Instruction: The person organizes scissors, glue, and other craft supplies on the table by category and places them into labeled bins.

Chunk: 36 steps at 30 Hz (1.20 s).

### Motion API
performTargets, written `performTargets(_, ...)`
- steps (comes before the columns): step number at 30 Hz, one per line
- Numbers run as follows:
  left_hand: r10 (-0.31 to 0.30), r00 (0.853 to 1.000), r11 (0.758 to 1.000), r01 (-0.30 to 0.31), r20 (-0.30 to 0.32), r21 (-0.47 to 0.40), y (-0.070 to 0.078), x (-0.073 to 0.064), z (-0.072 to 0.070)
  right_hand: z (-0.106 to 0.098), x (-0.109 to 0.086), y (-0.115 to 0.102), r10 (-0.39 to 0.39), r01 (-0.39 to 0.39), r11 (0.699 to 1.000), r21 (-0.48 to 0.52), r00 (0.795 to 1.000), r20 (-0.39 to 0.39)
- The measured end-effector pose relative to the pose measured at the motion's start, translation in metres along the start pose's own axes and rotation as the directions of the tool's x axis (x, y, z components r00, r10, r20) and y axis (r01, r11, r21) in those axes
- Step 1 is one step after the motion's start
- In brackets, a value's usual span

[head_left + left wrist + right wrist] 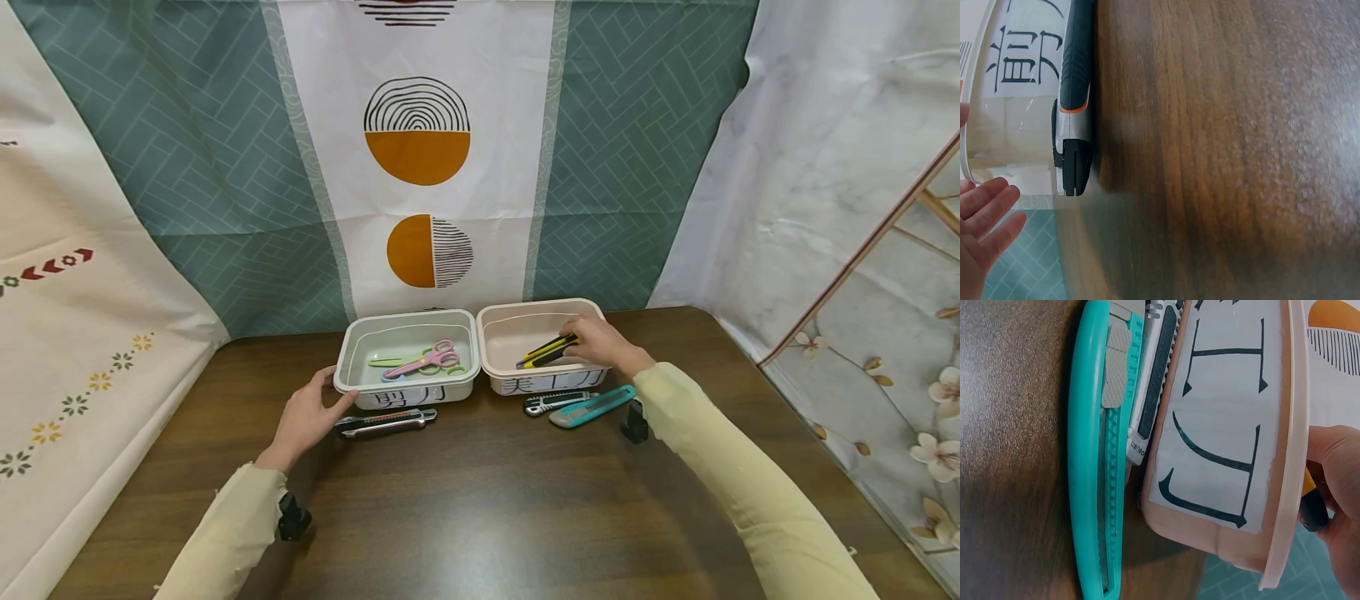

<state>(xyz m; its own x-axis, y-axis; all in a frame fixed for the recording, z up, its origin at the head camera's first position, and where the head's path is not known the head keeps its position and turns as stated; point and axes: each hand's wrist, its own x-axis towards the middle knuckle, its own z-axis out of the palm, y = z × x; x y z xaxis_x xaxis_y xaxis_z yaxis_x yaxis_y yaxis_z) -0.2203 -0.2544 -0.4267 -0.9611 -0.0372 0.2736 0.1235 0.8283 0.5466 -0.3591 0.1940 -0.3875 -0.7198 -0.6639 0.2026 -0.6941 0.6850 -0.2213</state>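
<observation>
My right hand grips a yellow and black utility knife, tilted inside the pink bin. In the right wrist view, the knife's black end shows below the fingers; the rest is hidden behind the bin's wall. At the left corner of the pale green bin, my left hand rests with fingers extended by the rim. Inside that bin lie pink scissors and green scissors. A black and silver utility knife with orange trim lies before it, near the left hand.
In front of the pink bin, a teal utility knife and a silver and black utility knife lie on the brown table. Both bins stand side by side against a patterned cloth, with labels on their fronts.
</observation>
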Motion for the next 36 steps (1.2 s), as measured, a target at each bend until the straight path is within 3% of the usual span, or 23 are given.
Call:
performTargets(9,0.000,1.000,1.000,0.000,0.007,0.002,-0.001,-0.001,0.001,0.003,0.001,-0.001,0.000,-0.001,0.997,0.083,1.000,0.015)
performTargets(21,0.004,1.000,1.000,-0.004,0.003,0.000,-0.002,0.000,0.001,-0.005,-0.005,-0.007,-0.003,0.007,0.988,0.152,1.000,-0.029)
performTargets(36,0.018,1.000,1.000,-0.018,-0.008,0.006,-0.004,-0.001,0.001,-0.032,-0.025,-0.003,0.091,-0.090,0.990,0.108,0.996,-0.005)
